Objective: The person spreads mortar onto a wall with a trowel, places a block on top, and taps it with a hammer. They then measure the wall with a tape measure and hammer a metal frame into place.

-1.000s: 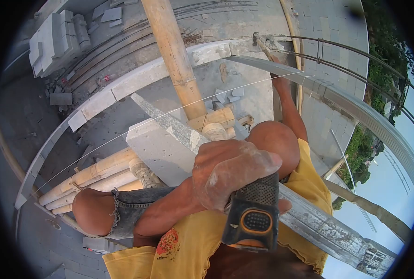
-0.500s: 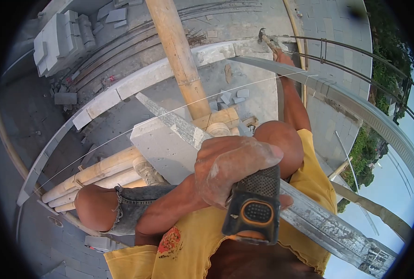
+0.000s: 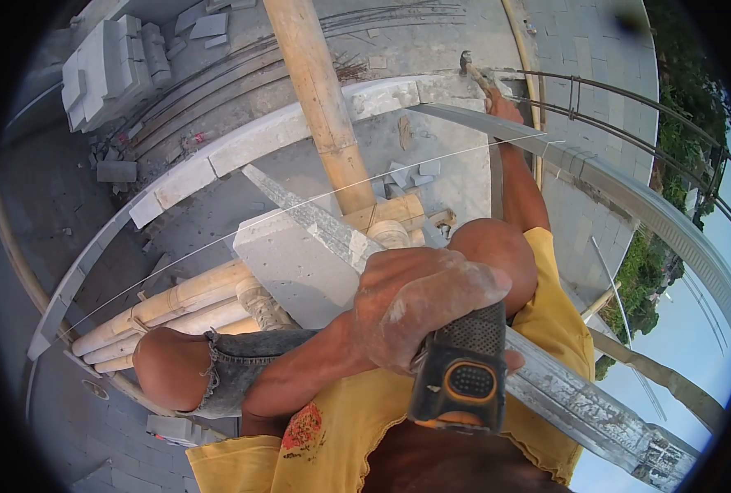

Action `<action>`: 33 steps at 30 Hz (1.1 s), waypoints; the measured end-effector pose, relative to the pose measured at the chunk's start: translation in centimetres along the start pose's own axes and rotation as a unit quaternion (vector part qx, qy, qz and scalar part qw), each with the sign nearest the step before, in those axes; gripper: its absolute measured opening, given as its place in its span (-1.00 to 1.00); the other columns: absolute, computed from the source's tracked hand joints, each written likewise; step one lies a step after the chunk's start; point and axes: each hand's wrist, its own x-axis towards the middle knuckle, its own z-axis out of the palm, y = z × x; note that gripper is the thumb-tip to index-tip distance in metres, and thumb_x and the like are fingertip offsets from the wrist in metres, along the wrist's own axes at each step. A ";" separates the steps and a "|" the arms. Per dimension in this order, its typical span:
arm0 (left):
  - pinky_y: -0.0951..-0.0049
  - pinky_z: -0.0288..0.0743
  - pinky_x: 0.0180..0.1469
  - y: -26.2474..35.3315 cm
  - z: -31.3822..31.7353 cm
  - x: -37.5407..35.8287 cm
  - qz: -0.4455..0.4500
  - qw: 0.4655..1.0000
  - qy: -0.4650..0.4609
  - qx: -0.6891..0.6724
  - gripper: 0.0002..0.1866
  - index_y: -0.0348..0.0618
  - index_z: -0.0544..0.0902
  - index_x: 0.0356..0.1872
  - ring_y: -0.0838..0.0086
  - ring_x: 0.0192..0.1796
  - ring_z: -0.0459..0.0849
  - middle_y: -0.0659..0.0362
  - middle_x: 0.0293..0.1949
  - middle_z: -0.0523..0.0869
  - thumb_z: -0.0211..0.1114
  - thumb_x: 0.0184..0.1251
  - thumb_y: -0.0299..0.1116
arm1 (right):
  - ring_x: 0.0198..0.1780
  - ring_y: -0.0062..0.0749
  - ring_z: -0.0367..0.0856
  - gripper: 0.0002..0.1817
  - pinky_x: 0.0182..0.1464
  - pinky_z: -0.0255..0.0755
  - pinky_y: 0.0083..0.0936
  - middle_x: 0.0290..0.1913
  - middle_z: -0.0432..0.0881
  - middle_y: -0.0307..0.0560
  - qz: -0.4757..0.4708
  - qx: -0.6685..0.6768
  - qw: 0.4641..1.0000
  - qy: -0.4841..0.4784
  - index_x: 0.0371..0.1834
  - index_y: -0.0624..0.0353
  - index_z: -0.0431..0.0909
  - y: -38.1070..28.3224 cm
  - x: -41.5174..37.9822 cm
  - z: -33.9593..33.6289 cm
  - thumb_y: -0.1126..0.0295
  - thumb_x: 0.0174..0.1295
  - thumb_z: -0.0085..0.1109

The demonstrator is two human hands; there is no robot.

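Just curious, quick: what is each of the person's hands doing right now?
Left hand: closed around the black and orange tool handle.
Right hand: far off at the wall top, gripping a hammer.

A tool handle point(image 3: 461, 374) is gripped in the left hand point(image 3: 419, 306), with a long straightedge point(image 3: 431, 283) lying beneath it. A block point(image 3: 295, 263) rests left of that hand. Far ahead, a hammer point(image 3: 474, 72) is held by the right hand point(image 3: 501, 107) at the curved wall point(image 3: 258, 135).

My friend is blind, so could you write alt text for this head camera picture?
Seen from above, a person's left hand grips a black and orange tool handle against a long metal straightedge, while the right hand reaches out with a hammer to a curved block wall. A bamboo pole stands behind.
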 end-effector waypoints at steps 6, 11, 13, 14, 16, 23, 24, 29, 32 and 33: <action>0.40 0.61 -0.49 -0.1 -0.3 -0.2 -0.003 1.000 -0.013 -0.006 -0.31 -0.36 0.59 0.02 0.34 -0.51 0.74 0.03 -0.46 0.72 0.74 -0.07 -0.18 | -0.31 0.17 0.71 -0.66 -0.31 0.52 0.10 -0.39 0.67 0.11 -0.121 0.085 0.977 0.156 0.19 -0.09 0.54 1.2 -1.2 2.3 0.12 0.41 0.16; 0.40 0.62 -0.47 0.0 -0.2 0.4 0.013 1.000 -0.023 0.011 -0.28 -0.34 0.57 0.06 0.33 -0.48 0.75 0.01 -0.40 0.74 0.74 -0.09 -0.19 | -0.29 0.18 0.70 -0.63 -0.29 0.50 0.12 -0.40 0.65 0.12 -0.058 0.001 0.995 0.077 0.21 -0.08 0.54 1.5 0.4 1.0 0.12 0.41 0.17; 0.39 0.63 -0.47 -0.2 -0.1 0.3 0.020 1.000 -0.005 0.015 -0.28 -0.36 0.60 0.02 0.32 -0.49 0.76 0.01 -0.41 0.75 0.75 -0.08 -0.11 | -0.28 0.21 0.70 -0.64 -0.29 0.49 0.14 -0.37 0.67 0.14 -0.057 0.090 0.986 0.127 0.22 -0.10 0.54 1.0 -0.7 1.6 0.12 0.42 0.15; 0.39 0.64 -0.47 -0.2 -0.2 0.4 0.020 1.000 -0.011 0.009 -0.28 -0.36 0.60 0.02 0.32 -0.49 0.76 0.01 -0.41 0.75 0.75 -0.08 -0.11 | -0.27 0.23 0.70 -0.64 -0.29 0.49 0.14 -0.36 0.68 0.15 -0.055 0.133 0.978 0.150 0.22 -0.10 0.54 1.0 -1.2 2.2 0.11 0.42 0.14; 0.39 0.63 -0.47 0.1 -0.4 0.1 0.003 1.000 -0.024 0.001 -0.28 -0.36 0.60 0.03 0.32 -0.48 0.76 0.01 -0.42 0.75 0.75 -0.08 -0.12 | -0.23 0.26 0.70 -0.65 -0.26 0.50 0.15 -0.30 0.70 0.18 -0.147 0.107 0.968 0.171 0.22 -0.10 0.54 3.3 -1.2 3.5 0.12 0.43 0.13; 0.38 0.63 -0.47 -0.1 -0.4 0.1 0.008 1.000 -0.023 -0.005 -0.29 -0.37 0.59 0.02 0.35 -0.49 0.76 0.02 -0.41 0.75 0.75 -0.08 -0.14 | -0.14 0.19 0.71 -0.64 -0.20 0.54 0.06 -0.17 0.74 0.18 -0.102 0.228 0.959 0.133 0.21 -0.04 0.60 2.3 -1.2 3.0 0.13 0.42 0.16; 0.38 0.64 -0.47 -0.1 -0.3 0.0 0.000 1.000 -0.028 -0.009 -0.29 -0.37 0.59 0.02 0.35 -0.49 0.76 0.02 -0.42 0.75 0.75 -0.08 -0.14 | -0.14 0.19 0.72 -0.63 -0.18 0.54 0.05 -0.16 0.74 0.16 -0.126 0.194 0.962 0.143 0.20 -0.05 0.60 2.6 -1.2 3.3 0.13 0.41 0.17; 0.38 0.64 -0.47 0.3 -0.7 0.8 0.004 0.999 -0.042 0.020 -0.29 -0.36 0.59 0.02 0.35 -0.50 0.75 0.03 -0.44 0.74 0.74 -0.07 -0.14 | -0.11 0.17 0.73 -0.62 -0.12 0.56 0.05 -0.11 0.76 0.11 -0.124 0.123 0.983 0.051 0.22 -0.06 0.61 3.0 -0.1 1.9 0.13 0.39 0.20; 0.38 0.64 -0.47 -0.4 -0.5 0.3 0.028 0.999 -0.023 0.011 -0.27 -0.34 0.59 0.04 0.35 -0.49 0.76 0.03 -0.41 0.75 0.75 -0.09 -0.13 | -0.09 0.18 0.72 -0.59 -0.10 0.55 0.06 -0.09 0.75 0.12 -0.097 0.185 0.976 0.060 0.25 -0.07 0.58 2.4 -0.7 0.9 0.11 0.38 0.22; 0.38 0.64 -0.46 -0.5 -0.4 0.1 0.029 0.999 -0.019 0.004 -0.26 -0.34 0.59 0.04 0.34 -0.48 0.77 0.03 -0.39 0.75 0.75 -0.09 -0.12 | -0.08 0.18 0.72 -0.58 -0.10 0.55 0.06 -0.09 0.75 0.13 -0.074 0.209 0.973 0.062 0.25 -0.08 0.58 2.3 -1.4 1.1 0.11 0.38 0.22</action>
